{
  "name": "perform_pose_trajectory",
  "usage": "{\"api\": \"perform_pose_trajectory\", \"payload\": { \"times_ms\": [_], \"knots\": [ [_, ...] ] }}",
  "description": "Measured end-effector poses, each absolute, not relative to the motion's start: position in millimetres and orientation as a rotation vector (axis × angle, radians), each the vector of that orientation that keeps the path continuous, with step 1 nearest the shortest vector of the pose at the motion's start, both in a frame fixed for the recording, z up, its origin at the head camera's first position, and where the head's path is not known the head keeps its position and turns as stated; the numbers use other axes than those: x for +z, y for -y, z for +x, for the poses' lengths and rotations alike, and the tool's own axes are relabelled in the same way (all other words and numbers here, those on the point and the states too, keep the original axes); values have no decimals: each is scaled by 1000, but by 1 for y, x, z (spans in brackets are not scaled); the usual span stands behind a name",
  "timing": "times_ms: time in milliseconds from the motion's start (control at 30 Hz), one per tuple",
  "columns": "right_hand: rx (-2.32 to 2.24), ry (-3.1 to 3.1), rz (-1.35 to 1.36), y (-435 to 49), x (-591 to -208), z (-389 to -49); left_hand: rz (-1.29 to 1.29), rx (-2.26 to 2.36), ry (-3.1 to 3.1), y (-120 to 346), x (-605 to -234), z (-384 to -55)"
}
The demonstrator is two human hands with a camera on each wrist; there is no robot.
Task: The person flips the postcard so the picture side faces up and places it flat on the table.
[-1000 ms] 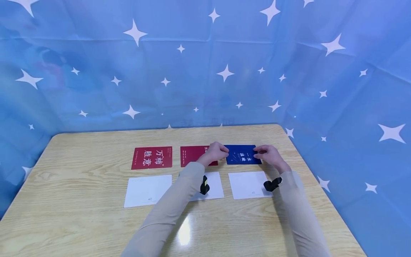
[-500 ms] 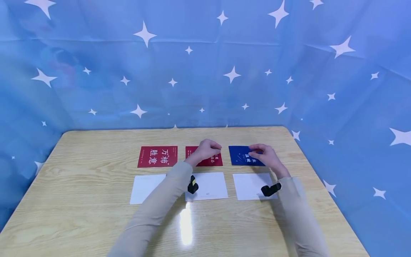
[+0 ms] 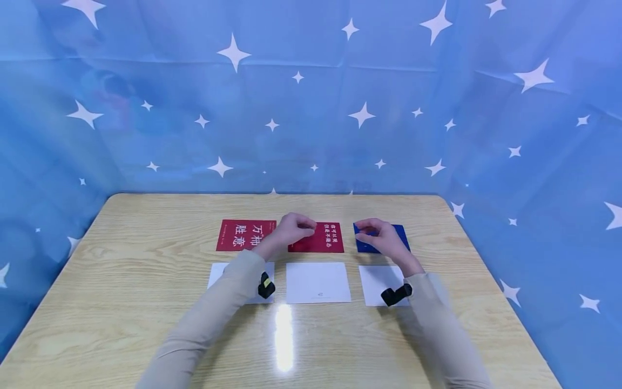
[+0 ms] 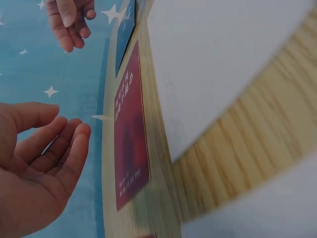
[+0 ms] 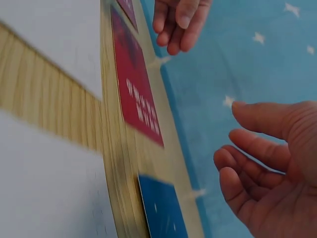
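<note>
My left hand [image 3: 290, 229] hovers over the left end of the middle red card [image 3: 320, 237], its fingers loosely bent and holding nothing. Above the blue card [image 3: 401, 237], my right hand [image 3: 382, 236] hangs with relaxed fingers and thumb apart, also holding nothing; it hides much of that card. Both wrist views show a gap between the hands and the cards. Another red card [image 3: 243, 236] with white characters lies at the left of the same row, its right end partly covered by my left hand and wrist.
Nearer to me lies a row of white cards: a left one [image 3: 217, 271] partly under my left sleeve, a middle one [image 3: 318, 282] and a right one [image 3: 376, 283] partly behind my right wrist. The wooden table [image 3: 121, 313] meets a blue star-patterned curtain [image 3: 311, 97] behind it.
Both hands have moved left and come away from the blue card, the left hand now over the red cards. The head view has shifted slightly. The cards stay in their rows.
</note>
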State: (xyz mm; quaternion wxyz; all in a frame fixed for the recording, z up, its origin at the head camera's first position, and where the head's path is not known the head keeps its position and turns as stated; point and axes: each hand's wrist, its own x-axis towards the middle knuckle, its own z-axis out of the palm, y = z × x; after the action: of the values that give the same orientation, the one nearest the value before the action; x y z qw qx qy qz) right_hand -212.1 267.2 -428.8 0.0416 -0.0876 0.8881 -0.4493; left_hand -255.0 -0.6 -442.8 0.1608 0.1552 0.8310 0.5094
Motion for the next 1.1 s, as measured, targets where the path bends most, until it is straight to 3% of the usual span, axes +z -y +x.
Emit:
{"api": "perform_pose_trajectory", "payload": {
  "times_ms": [433,700,1100],
  "knots": [
    [-1448,-2573,-519,-209,-427,-205,518,1468,-2424,60,-441,-234],
    [-1404,-2537,-687,-166,-403,-186,488,1399,-2537,89,-440,-219],
    [-1373,-2434,-869,-130,-443,-198,543,1390,-2613,135,-446,-195]
  ]
}}
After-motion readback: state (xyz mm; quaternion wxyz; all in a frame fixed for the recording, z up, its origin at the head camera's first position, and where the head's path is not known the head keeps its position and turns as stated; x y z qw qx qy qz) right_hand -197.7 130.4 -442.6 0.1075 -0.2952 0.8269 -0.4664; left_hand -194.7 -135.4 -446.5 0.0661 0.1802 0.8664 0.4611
